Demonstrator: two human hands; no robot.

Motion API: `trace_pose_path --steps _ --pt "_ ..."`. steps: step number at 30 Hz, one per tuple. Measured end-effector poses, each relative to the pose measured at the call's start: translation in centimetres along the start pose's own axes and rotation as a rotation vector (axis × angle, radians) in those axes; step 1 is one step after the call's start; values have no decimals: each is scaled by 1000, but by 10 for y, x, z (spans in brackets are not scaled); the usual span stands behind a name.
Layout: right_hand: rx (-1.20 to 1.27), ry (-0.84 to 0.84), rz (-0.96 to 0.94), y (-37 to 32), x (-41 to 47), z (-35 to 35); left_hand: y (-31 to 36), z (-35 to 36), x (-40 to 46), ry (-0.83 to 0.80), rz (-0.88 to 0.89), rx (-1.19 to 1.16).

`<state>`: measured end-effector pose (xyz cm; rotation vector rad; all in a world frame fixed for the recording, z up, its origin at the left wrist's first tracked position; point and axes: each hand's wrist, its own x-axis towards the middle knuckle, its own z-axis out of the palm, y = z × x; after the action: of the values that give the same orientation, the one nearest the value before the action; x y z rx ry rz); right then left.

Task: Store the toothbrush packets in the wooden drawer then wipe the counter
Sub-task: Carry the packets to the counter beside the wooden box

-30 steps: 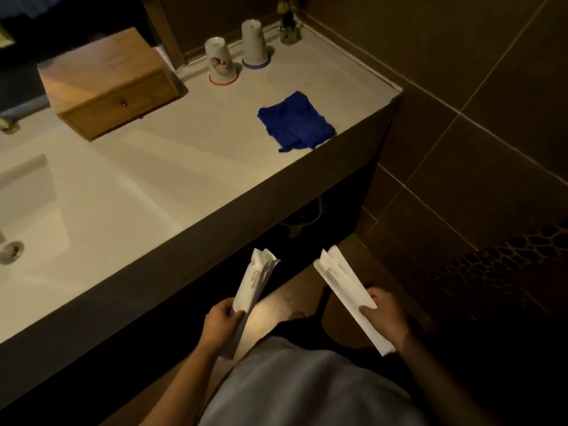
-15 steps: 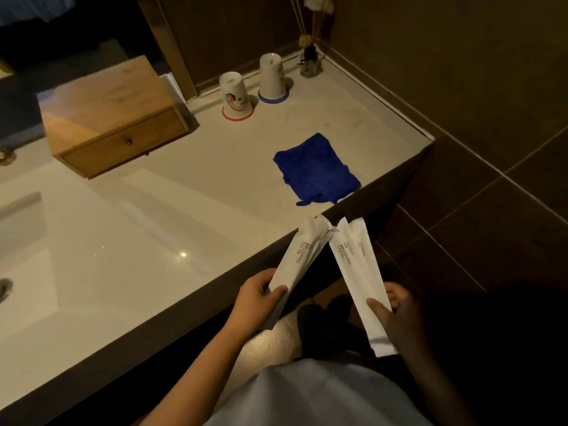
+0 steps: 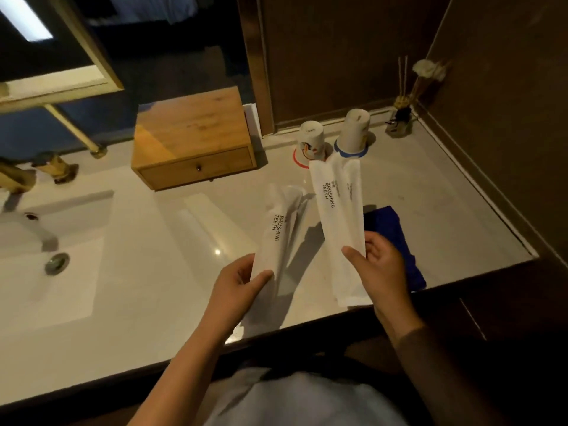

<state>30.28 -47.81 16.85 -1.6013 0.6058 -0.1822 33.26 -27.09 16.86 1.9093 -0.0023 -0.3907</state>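
Barely started, honestly. Left hand [image 3: 238, 290] pinched shut around the lower end of one bunch of toothbrush packets [image 3: 281, 232], thumb on top, fingers wrapped behind. Right hand [image 3: 379, 269] gripping a second bunch [image 3: 338, 216] the same way, thumb across the front. Both bunches held up above the counter [image 3: 147, 302], fanned toward 12 o'clock, not touching each other. Looks like more than one packet per hand, but can't count them for sure, since they overlap.

Wooden drawer [image 3: 196, 170] sitting at about 11 o'clock from the hands, still closed, small knob showing. So nothing stored yet: still need to open it, drop the packets in, shut it, then wipe.

Blue cloth [image 3: 390, 229] lying at 3 o'clock near the counter's front edge, mostly hidden behind the right hand and packets. Two upturned cups [image 3: 310, 142] at 12 o'clock by the back wall. Dim lighting everywhere, so can't tell if the counter is even dirty. Drawer's inside not visible at all.
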Motion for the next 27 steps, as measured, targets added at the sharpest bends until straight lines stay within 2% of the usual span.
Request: trace_pose_path --steps 2,5,9,18,23,27 --pt "17 11 17 -8 17 13 12 -7 19 18 -3 22" --pt "82 66 81 -17 35 30 35 -17 53 -35 9 86" --pt "292 164 231 -19 46 49 62 -25 107 -109 -17 192" --pt "664 314 622 -4 83 79 90 9 210 -538 -124 414" --pt "702 407 664 -4 104 83 81 33 247 -604 -152 502" --pt "663 405 686 -8 113 88 72 53 259 -582 -25 669"
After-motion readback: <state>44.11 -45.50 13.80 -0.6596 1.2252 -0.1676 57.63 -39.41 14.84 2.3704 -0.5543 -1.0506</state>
